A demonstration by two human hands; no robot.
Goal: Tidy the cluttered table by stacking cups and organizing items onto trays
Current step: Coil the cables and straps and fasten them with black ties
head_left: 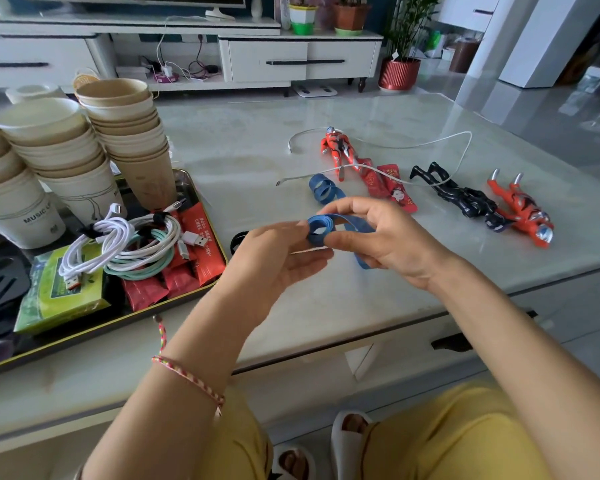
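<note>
Above the table's front middle, my left hand (274, 256) and my right hand (387, 237) both pinch a flat blue band (326, 228), partly coiled between my fingers. A second coiled blue band (324, 189) lies on the table just behind. At the left, a dark gold-rimmed tray (184, 301) holds stacked paper cups (132, 133), coiled white and mint cables (132, 242), red packets (194, 265) and a green pack (63, 289). A black ring (237, 241) lies half hidden behind my left hand.
On the right of the marble table (243, 140) lie two red toy figures (338, 148) (522, 211), a black figure (465, 195), two red sachets (392, 187) and a loose white cable (430, 143). A TV cabinet and potted plants stand behind.
</note>
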